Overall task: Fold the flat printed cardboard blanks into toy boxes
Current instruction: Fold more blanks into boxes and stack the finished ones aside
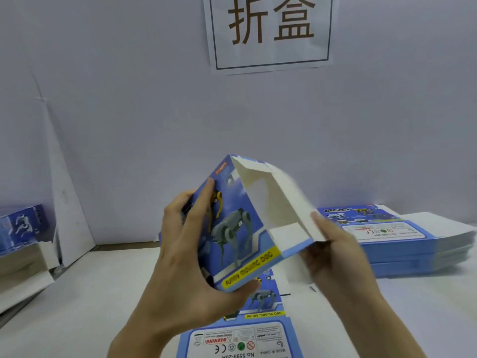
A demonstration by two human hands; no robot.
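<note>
The box [240,228] you are working on sits in the middle of the frame, held tilted in the air above the worktop [90,293]. It is already opened from flat into a squared sleeve: the printed dog panel faces lower left and the white inside shows through the open end at upper right. One small white flap is folded in at the lower edge of that opening. The other flaps there are not yet tucked, and the far edge is too blurred to read. By my reckoning you are about midway on this one, with the end closures left to do.

Your left hand [188,254] has its grip clamped on the box, with the fingers curled over the printed panel and the thumb under the bottom corner. Your right hand [333,251] pinches the right wall of the box, with the thumb on the white inner face and the fingers behind it.

A flat blank [245,339] lies on the worktop just below your hands, at the bottom centre. A thick stack of blanks [402,244] waits at the right, so most of the job remains. What look like finished boxes [22,226] stand at the left edge, and a paper sign [271,29] hangs at the top.
</note>
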